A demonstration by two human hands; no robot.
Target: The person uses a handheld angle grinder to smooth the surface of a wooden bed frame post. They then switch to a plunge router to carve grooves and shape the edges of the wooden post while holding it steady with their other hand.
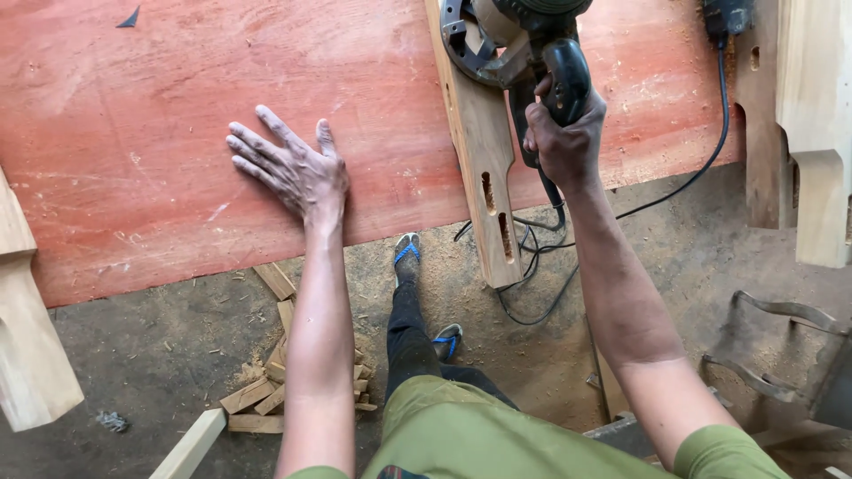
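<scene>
My left hand (293,168) lies flat with fingers spread on a large reddish plywood sheet (160,115), near its front edge. My right hand (565,133) grips the black handle of a handheld power tool with a round metal guard (506,40). The tool rests on a long wooden piece with two slots (484,168) that lies across the sheet and sticks out past its edge. A black power cord (532,266) hangs from the tool down to the dirt floor.
Pale shaped wooden legs stand at the right (816,133) and the left (27,346). Offcut scraps (266,390) and sawdust lie on the floor by my sandalled feet (408,253). Curved metal pieces (772,346) sit at the lower right.
</scene>
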